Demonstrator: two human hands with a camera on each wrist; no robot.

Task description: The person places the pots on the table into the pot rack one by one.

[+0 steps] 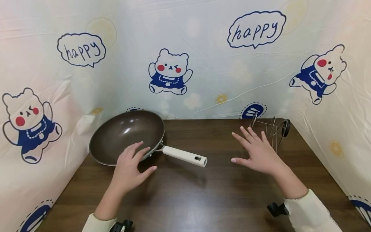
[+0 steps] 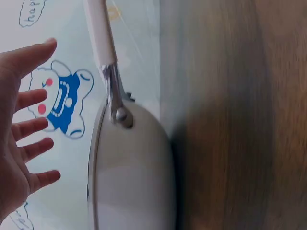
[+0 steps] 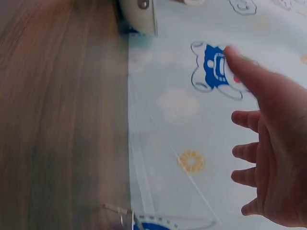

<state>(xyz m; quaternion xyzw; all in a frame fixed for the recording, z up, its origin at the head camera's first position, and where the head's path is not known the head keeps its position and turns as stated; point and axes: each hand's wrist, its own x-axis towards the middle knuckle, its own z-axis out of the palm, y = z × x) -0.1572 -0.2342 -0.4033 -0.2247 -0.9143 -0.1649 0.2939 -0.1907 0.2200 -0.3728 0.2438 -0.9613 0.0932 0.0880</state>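
Note:
A brown-lined frying pan (image 1: 116, 135) with a white handle (image 1: 185, 156) stands at the left of the table, its handle pointing right and toward the front. My left hand (image 1: 130, 170), fingers spread, hovers over the near rim; the left wrist view shows it apart from the pan's pale outer side (image 2: 134, 167). On the right, my right hand (image 1: 258, 154) is held in the air with fingers spread and nothing in it. Just behind it is a thin wire rack (image 1: 272, 129) with a black round part (image 1: 285, 128); the hand hides some of the rack.
The dark wood table (image 1: 188, 199) ends at a pale cloth backdrop (image 1: 203, 80) printed with bears and "happy" bubbles, which rises behind and along both sides. Black straps (image 1: 277, 209) with small devices sit at both wrists.

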